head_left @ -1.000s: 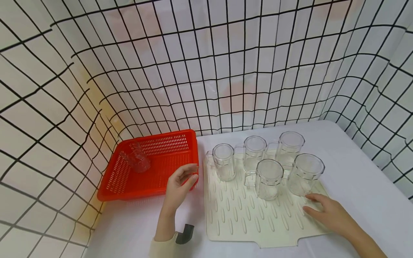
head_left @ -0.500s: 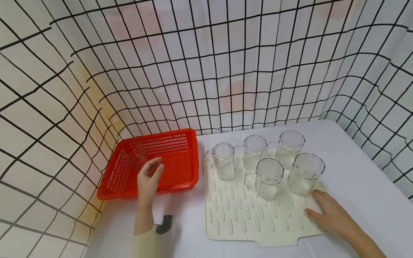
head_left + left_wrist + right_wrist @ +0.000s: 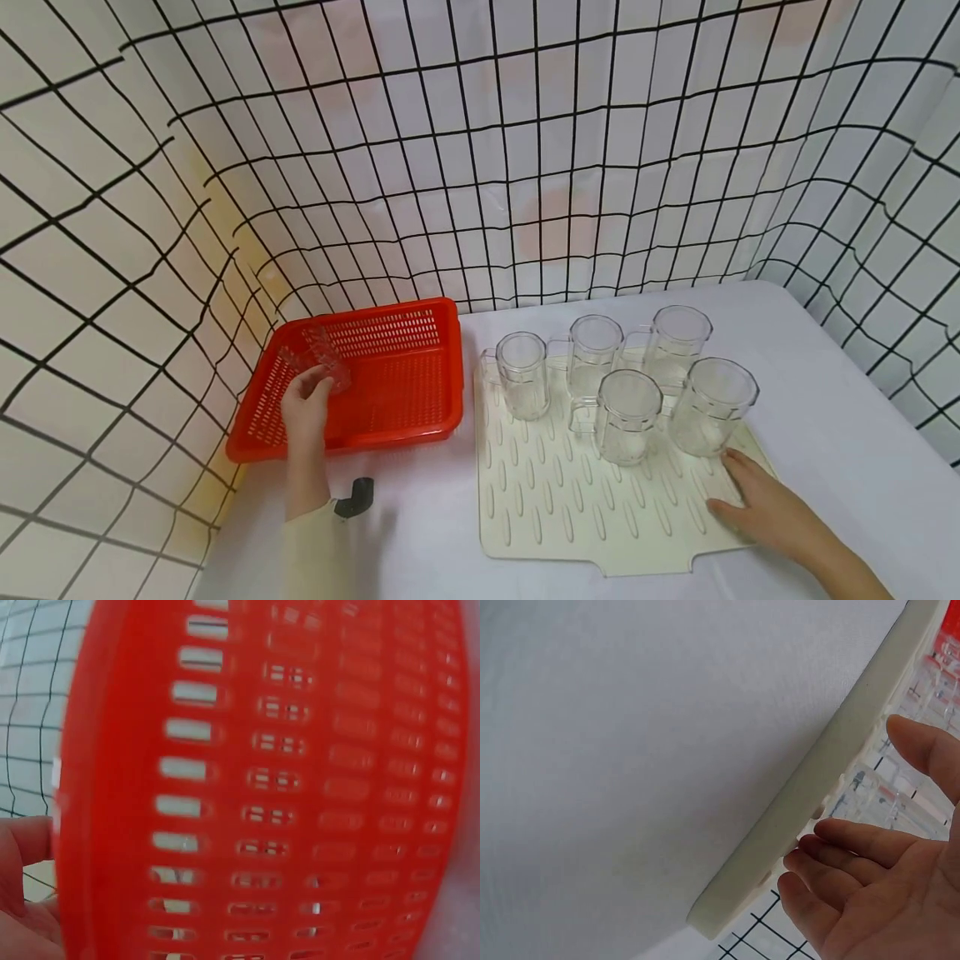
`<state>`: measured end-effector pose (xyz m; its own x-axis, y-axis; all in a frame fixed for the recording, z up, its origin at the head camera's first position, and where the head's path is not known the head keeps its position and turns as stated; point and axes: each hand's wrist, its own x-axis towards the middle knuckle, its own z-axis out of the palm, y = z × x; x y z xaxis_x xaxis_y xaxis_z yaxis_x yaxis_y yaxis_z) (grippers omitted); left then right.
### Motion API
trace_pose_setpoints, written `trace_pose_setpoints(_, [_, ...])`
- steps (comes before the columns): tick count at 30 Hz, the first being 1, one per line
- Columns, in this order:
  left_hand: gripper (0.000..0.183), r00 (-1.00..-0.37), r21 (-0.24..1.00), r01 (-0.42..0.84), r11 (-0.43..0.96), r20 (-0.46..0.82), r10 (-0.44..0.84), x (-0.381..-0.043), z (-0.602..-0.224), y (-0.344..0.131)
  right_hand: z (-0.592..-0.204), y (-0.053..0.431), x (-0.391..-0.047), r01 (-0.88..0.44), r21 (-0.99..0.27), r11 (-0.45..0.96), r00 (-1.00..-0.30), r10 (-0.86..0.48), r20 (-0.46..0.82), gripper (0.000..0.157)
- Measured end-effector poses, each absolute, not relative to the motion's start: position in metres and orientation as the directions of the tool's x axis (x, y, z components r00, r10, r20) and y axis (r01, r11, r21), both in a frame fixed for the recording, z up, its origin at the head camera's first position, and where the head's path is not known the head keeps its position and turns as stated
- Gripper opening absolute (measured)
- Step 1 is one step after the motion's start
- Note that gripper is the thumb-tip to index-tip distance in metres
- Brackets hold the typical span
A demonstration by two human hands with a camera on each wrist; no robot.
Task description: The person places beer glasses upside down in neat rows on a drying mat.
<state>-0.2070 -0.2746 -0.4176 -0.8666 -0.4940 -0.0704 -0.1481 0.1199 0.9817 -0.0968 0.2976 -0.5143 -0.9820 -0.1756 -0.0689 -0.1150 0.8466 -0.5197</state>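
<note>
In the head view my left hand [image 3: 303,410] reaches over the near side of a red plastic basket [image 3: 448,375]. Its fingertips are right at a clear glass mug [image 3: 341,377] that lies tipped over inside, with a gap between finger and thumb. The basket's slotted wall [image 3: 112,787] hides most of that hand in the left wrist view. My right hand [image 3: 765,504] is relaxed, fingers extended, at the right edge of a cream ribbed drying mat [image 3: 555,508]. Its fingertips are close by the base of the front right mug [image 3: 712,408]; the right wrist view shows the palm [image 3: 900,900] holding nothing.
Several upright clear mugs stand on the mat, among them a front middle mug [image 3: 628,417] and a left mug [image 3: 523,375], handles pointing left. A black wire grid [image 3: 517,175] encloses the white table [image 3: 442,533] at the back and sides.
My left hand has moved left from beside the basket's right end to the tipped mug inside. The right hand has shifted only slightly by the front right mug.
</note>
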Motion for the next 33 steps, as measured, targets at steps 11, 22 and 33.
trace_pose_setpoints(11, [0.053,-0.868,0.962,-0.255,0.095,-0.184,-0.462,-0.227,-0.414,-0.287,-0.516,0.298,-0.095,-0.112,-0.474,0.873,-0.978,-0.182,-0.105,0.088])
trace_pose_setpoints(22, [0.059,-0.852,0.931,-0.348,0.113,-0.263,-0.453,-0.241,-0.418,-0.292,-0.517,0.298,-0.095,-0.111,-0.472,0.874,-0.977,-0.182,-0.107,0.088])
trace_pose_setpoints(33, [0.047,-0.878,0.913,-0.396,0.096,-0.345,-0.333,-0.250,-0.424,-0.295,-0.513,0.296,-0.093,-0.107,-0.483,0.869,-0.978,-0.180,-0.109,0.088])
